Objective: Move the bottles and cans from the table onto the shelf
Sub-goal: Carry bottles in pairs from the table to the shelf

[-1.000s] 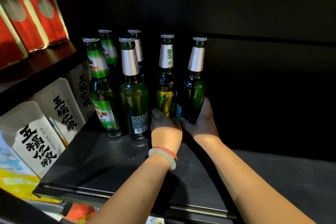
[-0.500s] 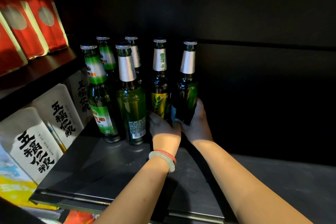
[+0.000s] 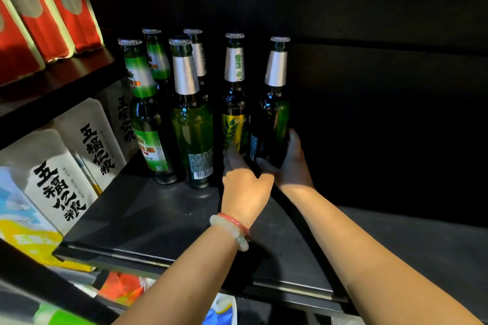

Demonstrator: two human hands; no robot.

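Bottles stand gripped low on the shelf (image 3: 148,219): left hand (image 3: 244,187) wraps the wheat-label bottle (image 3: 233,113), right hand (image 3: 293,163) the silver-necked bottle (image 3: 274,113) beside it.

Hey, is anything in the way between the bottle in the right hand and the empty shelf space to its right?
Nothing visible. The right hand grips the rightmost bottle, and the dark shelf to its right shows no objects, though it is poorly lit.

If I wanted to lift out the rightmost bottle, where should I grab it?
Probably round the wide lower body of the rightmost bottle, coming from its open right side, as the right hand does. It stands upright, and the yellow-label bottle crowds its left.
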